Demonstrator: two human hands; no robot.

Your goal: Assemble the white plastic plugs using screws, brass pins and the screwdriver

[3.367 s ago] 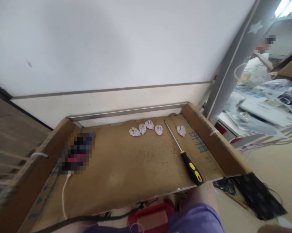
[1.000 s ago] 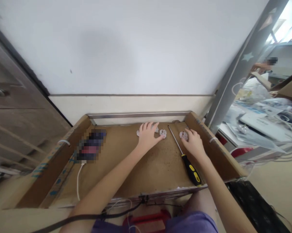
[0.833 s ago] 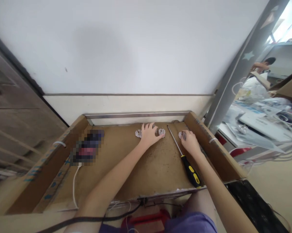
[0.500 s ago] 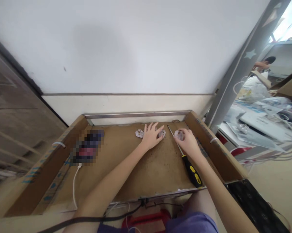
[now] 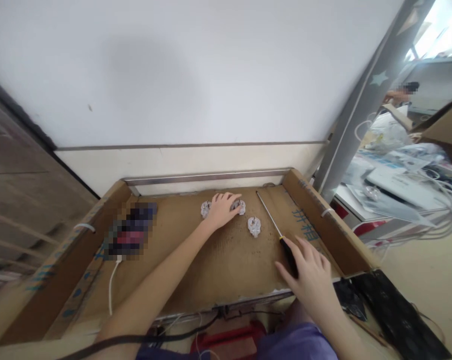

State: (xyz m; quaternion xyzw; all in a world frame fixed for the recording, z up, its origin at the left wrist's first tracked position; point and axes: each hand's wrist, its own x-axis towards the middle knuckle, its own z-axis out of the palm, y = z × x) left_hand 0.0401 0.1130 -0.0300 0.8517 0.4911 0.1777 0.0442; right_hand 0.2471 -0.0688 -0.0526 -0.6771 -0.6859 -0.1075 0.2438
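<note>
Cardboard formed the tray (image 5: 331, 240), and on it the screwdriver (image 5: 289, 256) lay aslant, its dark handle toward the person and its thin shaft pointing away. Over that handle the right hand (image 5: 310, 270) was spread, thumb to one side and fingers to the other — its grip was apart, and whether skin met handle could not be told. A sure hold, it seemed, called for thumb and fingers to close together around the thick handle, well back from the shaft, and for the tip to be kept low and clear of the small parts. The left hand (image 5: 221, 210) was palm down over the clear pieces, with one piece (image 5: 241, 207) between thumb and forefinger and another piece (image 5: 205, 209) at its little-finger side (anything beneath the palm was hidden); whether that grip pinched anything, one could not tell. Light pressure there probably suited the upright metal prongs best. One lone piece (image 5: 254, 226) sat between the hands, left of the screwdriver and touching neither — worth steering around with the knuckles.
</note>
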